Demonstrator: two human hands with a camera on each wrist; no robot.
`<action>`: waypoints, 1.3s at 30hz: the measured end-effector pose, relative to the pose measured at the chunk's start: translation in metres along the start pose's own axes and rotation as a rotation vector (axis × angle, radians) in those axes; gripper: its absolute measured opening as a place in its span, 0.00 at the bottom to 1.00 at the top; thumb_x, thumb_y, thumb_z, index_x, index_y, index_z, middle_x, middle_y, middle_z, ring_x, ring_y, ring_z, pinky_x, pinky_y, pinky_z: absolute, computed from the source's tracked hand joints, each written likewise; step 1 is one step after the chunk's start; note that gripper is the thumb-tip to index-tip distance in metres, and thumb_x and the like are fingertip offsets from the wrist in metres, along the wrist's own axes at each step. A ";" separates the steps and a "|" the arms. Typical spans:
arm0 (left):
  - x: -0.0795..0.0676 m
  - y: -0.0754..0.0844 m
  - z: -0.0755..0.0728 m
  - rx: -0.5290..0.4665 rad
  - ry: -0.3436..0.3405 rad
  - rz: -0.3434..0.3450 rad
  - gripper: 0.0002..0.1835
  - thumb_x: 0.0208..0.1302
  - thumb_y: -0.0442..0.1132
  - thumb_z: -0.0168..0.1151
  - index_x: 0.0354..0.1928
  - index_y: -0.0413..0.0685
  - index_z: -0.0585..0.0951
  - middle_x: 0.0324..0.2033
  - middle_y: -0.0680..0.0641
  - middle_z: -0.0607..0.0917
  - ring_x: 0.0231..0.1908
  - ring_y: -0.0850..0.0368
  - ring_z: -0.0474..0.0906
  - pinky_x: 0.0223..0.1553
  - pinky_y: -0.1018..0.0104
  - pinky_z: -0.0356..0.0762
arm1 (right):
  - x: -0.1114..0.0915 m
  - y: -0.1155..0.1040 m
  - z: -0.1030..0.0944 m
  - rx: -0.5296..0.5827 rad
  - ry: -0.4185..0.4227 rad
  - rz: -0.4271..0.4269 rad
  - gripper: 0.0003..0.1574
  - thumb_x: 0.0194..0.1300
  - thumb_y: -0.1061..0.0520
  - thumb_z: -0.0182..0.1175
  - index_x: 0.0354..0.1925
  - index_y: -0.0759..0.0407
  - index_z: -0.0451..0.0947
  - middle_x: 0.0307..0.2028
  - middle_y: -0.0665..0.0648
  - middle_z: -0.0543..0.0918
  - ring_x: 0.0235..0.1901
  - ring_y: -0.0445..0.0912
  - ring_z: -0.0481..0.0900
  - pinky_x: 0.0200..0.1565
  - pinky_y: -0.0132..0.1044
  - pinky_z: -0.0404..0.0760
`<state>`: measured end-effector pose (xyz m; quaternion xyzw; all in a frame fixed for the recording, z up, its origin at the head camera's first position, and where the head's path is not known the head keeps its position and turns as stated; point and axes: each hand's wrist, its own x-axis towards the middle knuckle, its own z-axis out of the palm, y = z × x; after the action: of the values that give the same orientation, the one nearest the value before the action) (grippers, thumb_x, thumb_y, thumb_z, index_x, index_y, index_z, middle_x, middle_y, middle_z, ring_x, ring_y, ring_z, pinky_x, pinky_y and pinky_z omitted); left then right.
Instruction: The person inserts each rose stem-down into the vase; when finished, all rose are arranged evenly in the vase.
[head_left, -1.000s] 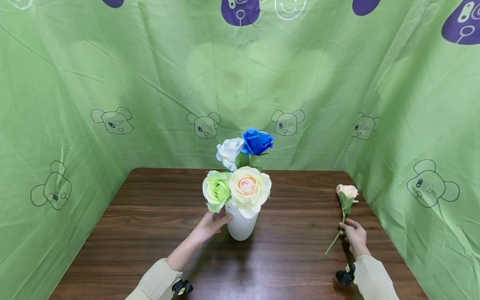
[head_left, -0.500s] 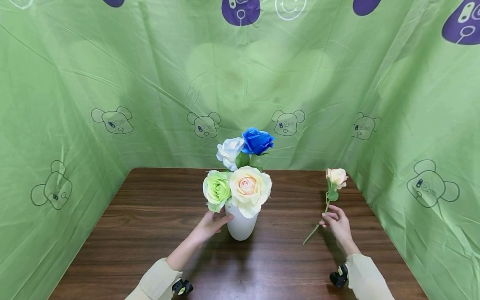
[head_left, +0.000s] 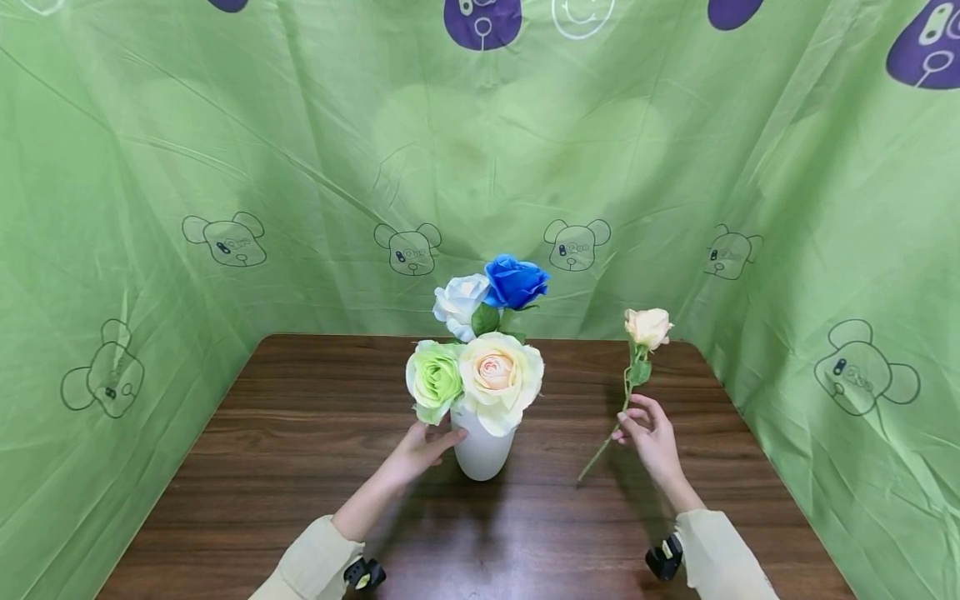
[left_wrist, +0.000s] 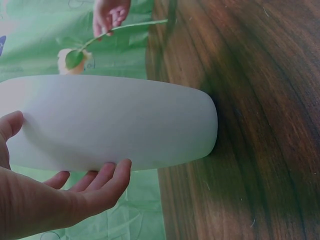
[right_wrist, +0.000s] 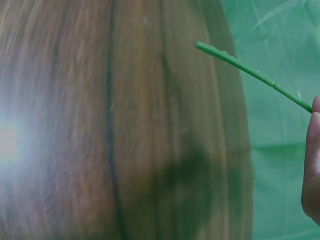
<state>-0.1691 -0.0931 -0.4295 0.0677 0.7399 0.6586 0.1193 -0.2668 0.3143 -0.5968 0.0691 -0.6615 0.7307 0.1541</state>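
A white vase [head_left: 483, 454] stands upright on the table, holding a green rose [head_left: 435, 377], a large cream rose [head_left: 501, 375], a pale blue rose [head_left: 461, 302] and a deep blue rose [head_left: 515, 282]. My left hand [head_left: 422, 450] holds the vase from its left side. In the left wrist view, thumb and fingers [left_wrist: 107, 187] lie on either side of the vase wall. To the right, my right hand [head_left: 651, 433] pinches the stem of a pale peach rose [head_left: 648, 327], bloom up and stem slanting down to the left. The right wrist view shows the bare green stem end [right_wrist: 235, 62] above the table.
The dark wooden table [head_left: 300, 400] runs back to a green curtain [head_left: 315, 167] with bear prints, which also closes in both sides. Small black wrist cameras [head_left: 364, 574] sit at both cuffs.
My right hand has lifted the peach rose and carried it left towards the vase, the bloom rising. The left hand and the vase have kept their place.
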 end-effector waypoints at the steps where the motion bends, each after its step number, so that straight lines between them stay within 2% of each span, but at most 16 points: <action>1: 0.002 -0.004 -0.001 -0.003 -0.001 -0.002 0.34 0.60 0.41 0.58 0.64 0.40 0.55 0.57 0.29 0.60 0.54 0.37 0.62 0.37 0.52 0.71 | 0.001 0.000 0.002 0.000 0.000 -0.012 0.26 0.56 0.65 0.59 0.53 0.61 0.63 0.32 0.61 0.73 0.18 0.50 0.78 0.20 0.37 0.76; 4: 0.005 -0.011 -0.003 -0.010 -0.004 -0.006 0.35 0.59 0.42 0.58 0.65 0.42 0.55 0.58 0.29 0.60 0.54 0.37 0.61 0.37 0.51 0.71 | 0.003 -0.004 0.010 -0.009 0.009 -0.046 0.26 0.57 0.64 0.59 0.53 0.61 0.64 0.33 0.63 0.73 0.18 0.52 0.78 0.21 0.40 0.76; 7: 0.001 -0.004 -0.001 -0.003 -0.006 0.000 0.33 0.60 0.40 0.57 0.64 0.40 0.55 0.57 0.28 0.61 0.54 0.36 0.61 0.38 0.50 0.70 | 0.007 -0.006 0.013 0.011 0.003 -0.073 0.26 0.58 0.63 0.59 0.54 0.61 0.63 0.33 0.65 0.73 0.19 0.54 0.78 0.22 0.42 0.76; 9: 0.001 -0.004 -0.001 -0.001 -0.005 0.003 0.33 0.60 0.40 0.57 0.64 0.40 0.55 0.57 0.28 0.61 0.54 0.36 0.61 0.38 0.50 0.70 | 0.012 -0.004 0.014 0.022 -0.003 -0.089 0.27 0.58 0.63 0.58 0.55 0.61 0.62 0.34 0.65 0.73 0.20 0.55 0.77 0.23 0.43 0.76; 14: 0.009 -0.020 -0.002 0.006 0.011 0.008 0.34 0.59 0.44 0.58 0.64 0.44 0.57 0.57 0.30 0.62 0.53 0.38 0.63 0.37 0.52 0.71 | 0.030 0.004 0.012 0.132 -0.017 -0.118 0.28 0.59 0.66 0.56 0.57 0.61 0.60 0.38 0.66 0.73 0.21 0.59 0.77 0.24 0.46 0.76; 16: 0.008 -0.020 -0.002 0.010 0.016 0.011 0.34 0.59 0.44 0.58 0.64 0.44 0.58 0.57 0.30 0.62 0.53 0.38 0.63 0.37 0.52 0.71 | 0.038 0.002 0.014 0.206 -0.048 -0.144 0.28 0.59 0.69 0.54 0.57 0.62 0.60 0.39 0.66 0.74 0.21 0.60 0.77 0.24 0.46 0.76; 17: 0.008 -0.020 -0.002 0.008 0.017 0.011 0.34 0.58 0.44 0.59 0.64 0.44 0.58 0.57 0.30 0.62 0.53 0.38 0.63 0.37 0.52 0.71 | 0.040 -0.004 0.017 0.235 -0.071 -0.167 0.28 0.59 0.70 0.53 0.58 0.63 0.59 0.39 0.66 0.74 0.21 0.59 0.77 0.23 0.46 0.75; 19: 0.008 -0.020 -0.002 0.008 0.020 0.014 0.34 0.58 0.44 0.59 0.64 0.44 0.58 0.57 0.31 0.63 0.53 0.39 0.64 0.36 0.52 0.71 | 0.035 -0.042 0.036 0.293 -0.073 -0.158 0.27 0.58 0.71 0.53 0.56 0.66 0.60 0.38 0.67 0.74 0.21 0.58 0.77 0.24 0.45 0.75; 20: 0.008 -0.020 -0.002 0.007 0.021 0.013 0.34 0.58 0.44 0.59 0.64 0.45 0.58 0.57 0.31 0.63 0.53 0.39 0.64 0.36 0.52 0.71 | 0.032 -0.061 0.047 0.346 -0.101 -0.178 0.26 0.58 0.73 0.52 0.56 0.66 0.61 0.37 0.66 0.75 0.21 0.57 0.77 0.24 0.43 0.76; 21: 0.008 -0.020 -0.002 0.007 0.023 0.014 0.34 0.58 0.44 0.59 0.64 0.45 0.58 0.57 0.31 0.63 0.53 0.39 0.64 0.36 0.52 0.71 | 0.026 -0.086 0.061 0.360 -0.096 -0.181 0.26 0.57 0.71 0.53 0.54 0.67 0.62 0.36 0.65 0.76 0.21 0.55 0.77 0.24 0.41 0.76; 24: 0.008 -0.020 -0.002 0.006 0.025 0.012 0.34 0.58 0.44 0.59 0.64 0.45 0.58 0.57 0.31 0.63 0.52 0.39 0.64 0.36 0.53 0.71 | 0.006 -0.166 0.107 0.425 -0.028 -0.162 0.24 0.55 0.68 0.59 0.49 0.69 0.64 0.31 0.62 0.76 0.20 0.50 0.77 0.24 0.35 0.75; 26: 0.009 -0.020 -0.002 0.004 0.024 0.012 0.34 0.58 0.44 0.59 0.64 0.45 0.58 0.57 0.32 0.63 0.53 0.40 0.64 0.36 0.53 0.71 | 0.001 -0.190 0.124 0.468 0.013 -0.164 0.22 0.55 0.69 0.58 0.48 0.68 0.65 0.29 0.59 0.77 0.19 0.47 0.77 0.23 0.31 0.75; 27: 0.009 -0.020 -0.002 0.003 0.021 0.012 0.33 0.59 0.44 0.59 0.64 0.45 0.58 0.57 0.32 0.63 0.53 0.40 0.64 0.36 0.53 0.71 | -0.002 -0.205 0.133 0.467 0.064 -0.134 0.21 0.55 0.68 0.59 0.46 0.68 0.64 0.27 0.58 0.76 0.18 0.46 0.77 0.22 0.30 0.75; 29: 0.009 -0.019 -0.002 -0.002 0.014 0.015 0.33 0.59 0.44 0.58 0.64 0.46 0.57 0.58 0.32 0.62 0.53 0.40 0.64 0.36 0.53 0.71 | -0.003 -0.219 0.141 0.533 0.112 -0.104 0.18 0.56 0.72 0.56 0.45 0.68 0.64 0.26 0.58 0.77 0.18 0.46 0.77 0.22 0.30 0.75; 32: 0.006 -0.013 -0.002 -0.010 -0.001 0.015 0.33 0.60 0.43 0.58 0.65 0.46 0.57 0.58 0.33 0.62 0.53 0.40 0.63 0.37 0.51 0.71 | 0.001 -0.229 0.148 0.593 0.183 -0.068 0.19 0.56 0.72 0.56 0.45 0.65 0.63 0.26 0.58 0.77 0.17 0.47 0.77 0.21 0.30 0.74; 39: -0.001 0.004 0.001 -0.001 -0.006 0.012 0.32 0.60 0.39 0.57 0.64 0.41 0.57 0.56 0.31 0.63 0.52 0.39 0.64 0.37 0.51 0.70 | 0.012 -0.238 0.158 0.679 0.252 -0.104 0.25 0.53 0.69 0.60 0.47 0.65 0.61 0.27 0.60 0.76 0.17 0.47 0.77 0.20 0.30 0.74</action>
<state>-0.1679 -0.0923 -0.4255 0.0741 0.7386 0.6597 0.1174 -0.2187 0.1780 -0.3503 0.0591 -0.3527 0.9026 0.2398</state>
